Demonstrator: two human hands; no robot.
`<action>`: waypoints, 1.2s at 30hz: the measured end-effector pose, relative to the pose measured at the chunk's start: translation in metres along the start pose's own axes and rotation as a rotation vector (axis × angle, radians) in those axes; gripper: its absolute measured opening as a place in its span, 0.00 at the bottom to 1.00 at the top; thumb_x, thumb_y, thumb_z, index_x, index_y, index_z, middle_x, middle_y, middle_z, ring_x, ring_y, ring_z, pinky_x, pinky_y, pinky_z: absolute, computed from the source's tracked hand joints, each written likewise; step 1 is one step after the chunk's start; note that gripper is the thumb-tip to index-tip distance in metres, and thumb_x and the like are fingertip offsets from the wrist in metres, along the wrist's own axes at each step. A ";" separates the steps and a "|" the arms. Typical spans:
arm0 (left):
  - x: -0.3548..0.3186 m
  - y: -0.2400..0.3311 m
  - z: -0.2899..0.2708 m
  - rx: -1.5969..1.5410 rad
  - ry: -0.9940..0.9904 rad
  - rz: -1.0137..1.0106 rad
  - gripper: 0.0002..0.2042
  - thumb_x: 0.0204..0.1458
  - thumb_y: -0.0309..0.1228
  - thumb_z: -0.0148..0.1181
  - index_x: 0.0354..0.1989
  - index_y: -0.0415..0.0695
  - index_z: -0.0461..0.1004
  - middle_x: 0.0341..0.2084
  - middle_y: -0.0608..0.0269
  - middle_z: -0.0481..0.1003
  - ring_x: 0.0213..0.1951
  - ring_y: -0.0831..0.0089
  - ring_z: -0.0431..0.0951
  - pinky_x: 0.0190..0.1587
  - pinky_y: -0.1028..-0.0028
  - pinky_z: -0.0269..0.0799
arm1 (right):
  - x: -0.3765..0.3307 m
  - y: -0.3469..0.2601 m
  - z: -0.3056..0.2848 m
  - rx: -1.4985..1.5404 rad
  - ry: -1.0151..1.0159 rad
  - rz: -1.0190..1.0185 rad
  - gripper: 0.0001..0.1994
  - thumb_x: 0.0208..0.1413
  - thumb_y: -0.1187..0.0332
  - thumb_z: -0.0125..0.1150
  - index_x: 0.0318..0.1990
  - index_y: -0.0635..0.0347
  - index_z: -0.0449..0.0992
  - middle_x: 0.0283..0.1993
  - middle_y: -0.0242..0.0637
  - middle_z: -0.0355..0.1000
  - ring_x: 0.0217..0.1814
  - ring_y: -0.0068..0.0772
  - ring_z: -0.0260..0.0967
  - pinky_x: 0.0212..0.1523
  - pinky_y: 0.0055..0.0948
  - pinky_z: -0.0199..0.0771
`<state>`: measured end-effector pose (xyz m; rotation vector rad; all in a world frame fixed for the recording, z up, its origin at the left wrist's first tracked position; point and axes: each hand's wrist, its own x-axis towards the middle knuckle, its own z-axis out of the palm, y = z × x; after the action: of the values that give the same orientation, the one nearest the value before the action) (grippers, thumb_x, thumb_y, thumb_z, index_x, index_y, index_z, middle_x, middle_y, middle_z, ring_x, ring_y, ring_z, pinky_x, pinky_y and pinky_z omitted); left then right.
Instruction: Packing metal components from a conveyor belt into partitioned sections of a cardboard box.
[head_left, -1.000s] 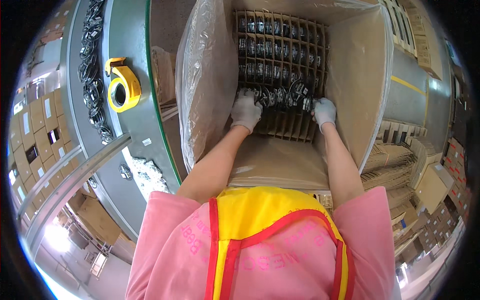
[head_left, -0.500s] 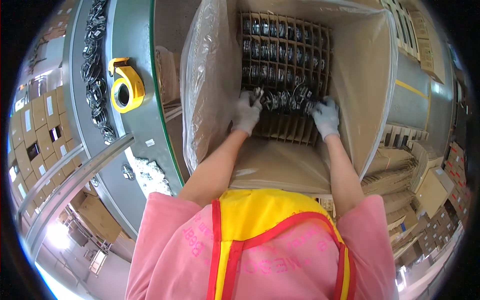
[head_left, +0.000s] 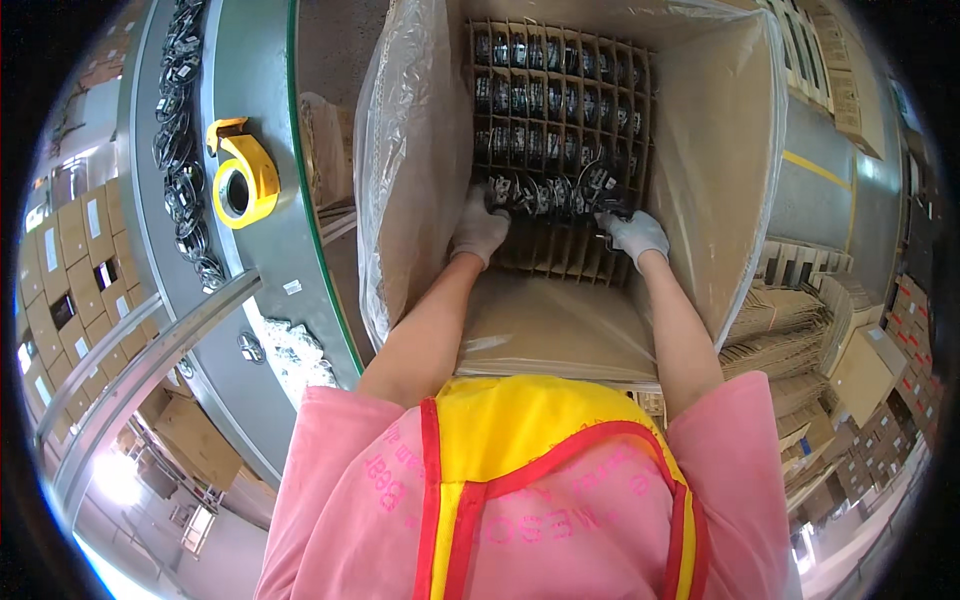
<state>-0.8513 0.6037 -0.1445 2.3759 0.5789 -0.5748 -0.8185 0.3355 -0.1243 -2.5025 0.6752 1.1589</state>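
Deep inside the big carton (head_left: 560, 345), a row of black coiled cables (head_left: 548, 196) lies across the cardboard divider grid (head_left: 560, 262). My left hand (head_left: 482, 230), in a whitish glove, is closed at the left end of this row; its fingertips are partly hidden among the coils. At the right end, my gloved right hand (head_left: 638, 237) has its fingers bent inward and pinched on a coil. Beyond the hands, several rows of similar coils stand upright in the grid's cells. The cells nearest me show bare cardboard walls.
Clear plastic lining (head_left: 408, 190) drapes over the carton's left wall. Left of it, a green-edged workbench (head_left: 262, 60) holds a yellow tape dispenser (head_left: 245, 185). A line of coiled cables (head_left: 180, 130) lies farther left, by a metal rail (head_left: 170, 345). Flattened cardboard (head_left: 780, 330) is stacked at right.
My right hand has shifted left and slightly down, its fingers reaching in toward the coils. My left hand has turned slightly at its end. The whole view has drifted a little.
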 end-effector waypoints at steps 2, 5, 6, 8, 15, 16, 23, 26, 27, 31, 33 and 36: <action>0.001 -0.003 0.001 -0.002 0.047 0.008 0.21 0.42 0.30 0.55 0.48 0.43 0.69 0.43 0.44 0.73 0.49 0.47 0.71 0.53 0.60 0.65 | -0.006 -0.006 -0.009 -0.136 -0.069 0.011 0.34 0.41 0.40 0.62 0.44 0.64 0.77 0.42 0.49 0.77 0.48 0.51 0.72 0.49 0.40 0.69; -0.001 -0.002 0.001 -0.185 -0.025 -0.017 0.21 0.42 0.31 0.55 0.48 0.42 0.69 0.44 0.44 0.73 0.50 0.47 0.71 0.54 0.59 0.65 | -0.002 0.007 0.002 -0.002 0.069 -0.088 0.30 0.44 0.46 0.62 0.44 0.67 0.76 0.41 0.53 0.75 0.46 0.50 0.74 0.47 0.40 0.71; 0.000 -0.002 0.002 -0.114 -0.026 -0.029 0.21 0.43 0.32 0.56 0.48 0.41 0.68 0.44 0.44 0.73 0.50 0.47 0.71 0.54 0.60 0.64 | -0.002 0.007 -0.001 -0.009 0.071 -0.089 0.30 0.44 0.46 0.62 0.44 0.67 0.76 0.41 0.53 0.75 0.46 0.50 0.74 0.47 0.40 0.71; -0.001 0.001 0.002 -0.050 -0.030 -0.040 0.22 0.43 0.33 0.58 0.49 0.40 0.68 0.45 0.45 0.72 0.51 0.48 0.71 0.54 0.60 0.64 | -0.005 0.005 -0.009 0.345 0.118 -0.120 0.25 0.45 0.52 0.63 0.43 0.66 0.76 0.37 0.51 0.76 0.40 0.47 0.75 0.44 0.36 0.72; 0.011 -0.018 0.021 -0.163 0.114 0.028 0.17 0.50 0.30 0.54 0.48 0.39 0.69 0.45 0.44 0.72 0.50 0.51 0.72 0.52 0.62 0.66 | 0.001 0.010 -0.004 0.289 0.283 -0.225 0.16 0.50 0.62 0.63 0.41 0.65 0.77 0.35 0.44 0.76 0.34 0.30 0.72 0.38 0.27 0.70; 0.014 -0.004 0.007 -0.251 0.143 0.019 0.16 0.52 0.29 0.52 0.49 0.39 0.70 0.45 0.44 0.73 0.49 0.52 0.72 0.52 0.62 0.66 | -0.001 0.008 -0.002 0.111 0.454 -0.287 0.16 0.51 0.63 0.63 0.40 0.68 0.76 0.33 0.40 0.75 0.34 0.27 0.70 0.39 0.26 0.69; 0.014 0.015 -0.006 -0.360 0.479 0.149 0.12 0.55 0.30 0.50 0.44 0.38 0.72 0.42 0.47 0.76 0.44 0.53 0.76 0.48 0.60 0.68 | -0.009 -0.007 -0.020 0.790 -0.035 -0.299 0.13 0.53 0.66 0.62 0.41 0.68 0.77 0.35 0.37 0.77 0.35 0.24 0.71 0.38 0.23 0.69; 0.012 0.012 -0.006 -0.541 0.414 0.083 0.12 0.55 0.31 0.49 0.41 0.37 0.74 0.37 0.46 0.77 0.42 0.52 0.76 0.48 0.60 0.68 | -0.013 -0.008 -0.028 1.061 -0.030 -0.273 0.12 0.54 0.66 0.61 0.39 0.67 0.76 0.34 0.37 0.76 0.32 0.26 0.72 0.36 0.26 0.73; 0.014 0.008 -0.004 -0.470 0.386 0.060 0.12 0.55 0.31 0.48 0.40 0.37 0.74 0.37 0.44 0.77 0.42 0.51 0.76 0.48 0.59 0.68 | -0.008 -0.009 -0.035 0.771 0.038 -0.078 0.15 0.54 0.64 0.61 0.43 0.68 0.73 0.37 0.38 0.75 0.30 0.27 0.72 0.33 0.27 0.75; 0.027 -0.017 0.021 -0.192 0.267 -0.031 0.14 0.55 0.33 0.45 0.38 0.38 0.76 0.37 0.39 0.76 0.41 0.48 0.77 0.46 0.56 0.69 | 0.007 -0.004 -0.016 0.969 0.271 -0.077 0.20 0.53 0.62 0.62 0.48 0.68 0.69 0.40 0.42 0.74 0.34 0.34 0.74 0.37 0.33 0.75; 0.033 -0.035 0.039 -0.048 0.201 -0.082 0.15 0.55 0.33 0.44 0.36 0.38 0.76 0.37 0.37 0.76 0.41 0.47 0.77 0.45 0.54 0.69 | -0.005 -0.025 -0.015 0.351 1.037 -0.428 0.14 0.54 0.62 0.59 0.40 0.65 0.74 0.35 0.45 0.75 0.39 0.47 0.72 0.46 0.37 0.71; 0.052 -0.065 0.059 0.168 0.034 -0.053 0.16 0.55 0.34 0.44 0.35 0.38 0.77 0.36 0.36 0.76 0.40 0.45 0.77 0.45 0.53 0.69 | -0.025 -0.043 -0.013 0.197 0.586 -0.766 0.15 0.55 0.63 0.55 0.48 0.60 0.72 0.47 0.47 0.72 0.48 0.52 0.70 0.49 0.42 0.69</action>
<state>-0.8583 0.6251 -0.2440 2.5382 0.6328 -0.6299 -0.8013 0.3731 -0.0940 -2.5345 -0.0863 0.0881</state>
